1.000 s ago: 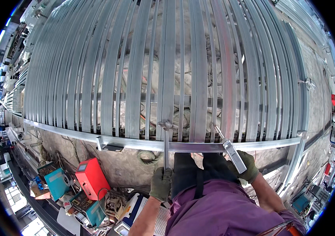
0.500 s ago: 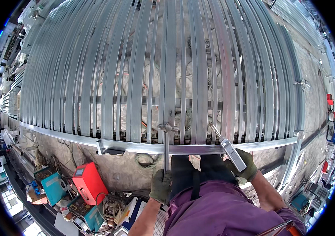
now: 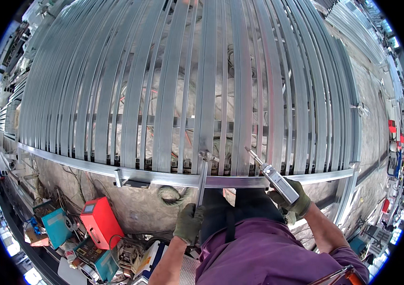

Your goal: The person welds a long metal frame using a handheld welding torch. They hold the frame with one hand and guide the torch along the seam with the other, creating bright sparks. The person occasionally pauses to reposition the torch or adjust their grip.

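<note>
My left hand (image 3: 188, 223), in a dark green work glove, is closed round the lower end of a hammer (image 3: 203, 183). Its metal handle slants up across the front rail (image 3: 164, 177), and its head lies over the ends of the long grey metal tubes (image 3: 206, 95). In my right hand (image 3: 297, 202), gloved alike, is a silver handheld welding torch (image 3: 278, 183) with a boxy body. The slim nozzle points up and left over the tubes, right of the hammer head. Whether nozzle or hammer head touches metal, I cannot tell.
Rows of tubes run away from me, with gaps between them. At lower left stand a red box-shaped machine (image 3: 101, 223) and a teal machine (image 3: 60, 228) among cables. A coil of rope (image 3: 169, 195) lies on the floor behind the rail. More tubes (image 3: 356, 31) lie at far right.
The hammer now leans more to the right at its head. The torch nozzle has shifted slightly left toward it. The whole view has moved a little; both hands keep their grip.
</note>
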Available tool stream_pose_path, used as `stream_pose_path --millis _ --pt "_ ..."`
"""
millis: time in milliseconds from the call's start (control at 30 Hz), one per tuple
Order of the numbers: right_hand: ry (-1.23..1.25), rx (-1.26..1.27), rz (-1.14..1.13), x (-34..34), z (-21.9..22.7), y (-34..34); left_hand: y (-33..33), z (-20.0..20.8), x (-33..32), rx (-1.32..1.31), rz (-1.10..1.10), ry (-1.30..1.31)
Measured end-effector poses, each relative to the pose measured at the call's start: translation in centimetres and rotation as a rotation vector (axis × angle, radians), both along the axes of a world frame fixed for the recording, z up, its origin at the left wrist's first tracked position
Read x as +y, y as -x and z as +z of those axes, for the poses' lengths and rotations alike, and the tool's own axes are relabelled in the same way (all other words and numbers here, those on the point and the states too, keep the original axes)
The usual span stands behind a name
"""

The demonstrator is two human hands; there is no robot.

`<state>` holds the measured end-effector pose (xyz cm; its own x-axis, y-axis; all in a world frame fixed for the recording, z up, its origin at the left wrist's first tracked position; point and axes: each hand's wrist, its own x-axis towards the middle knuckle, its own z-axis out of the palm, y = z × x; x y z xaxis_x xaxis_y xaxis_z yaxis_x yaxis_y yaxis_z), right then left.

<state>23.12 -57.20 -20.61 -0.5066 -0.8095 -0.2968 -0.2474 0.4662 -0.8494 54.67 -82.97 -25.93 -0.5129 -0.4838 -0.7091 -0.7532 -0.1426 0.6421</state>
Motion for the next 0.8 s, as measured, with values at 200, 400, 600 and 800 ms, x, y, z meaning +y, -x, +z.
stream_pose_path --millis 200,400,600,800 --pt "-0.092 -0.381 0.138 -1.5 -0.8 6.0 1.1 1.8 1.5 0.013 0.296 0.193" --pt "-0.287 -0.379 0.465 -7.5 -0.4 13.1 2.9 -1.3 -0.8 -0.127 0.547 0.377" --pt "-0.51 -0.616 0.611 -12.6 -2.9 14.9 6.4 -6.7 -4.0 -0.065 0.71 0.478" --pt "-0.468 -0.707 0.692 -13.7 -5.8 14.7 6.7 -11.5 -3.6 -0.181 0.711 0.564"
